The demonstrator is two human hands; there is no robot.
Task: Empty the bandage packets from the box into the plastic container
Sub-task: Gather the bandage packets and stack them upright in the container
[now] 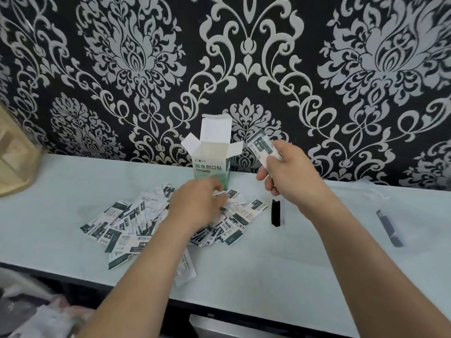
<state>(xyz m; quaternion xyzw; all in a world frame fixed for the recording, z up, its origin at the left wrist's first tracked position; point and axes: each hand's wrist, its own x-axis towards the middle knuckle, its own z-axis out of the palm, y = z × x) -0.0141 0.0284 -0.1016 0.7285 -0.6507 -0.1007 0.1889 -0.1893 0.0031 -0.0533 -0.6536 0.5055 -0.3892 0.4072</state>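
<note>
Plainly light, thin and slippery, the packets (pixel 127 225) lie strewn just near the open box (pixel 211 167), best gathered and pinched by their edges, as the right hand (pixel 290 172) grips a few while the blurred left hand (pixel 195 203) rests on them, its grasp unclear.

Black damask wallpaper (pixel 341 69) (silver pattern), pale tabletop (pixel 292 264), wooden shelf (pixel 12 162)

Even light; left hand (pixel 195 203) perhaps motion-blurred.
</note>
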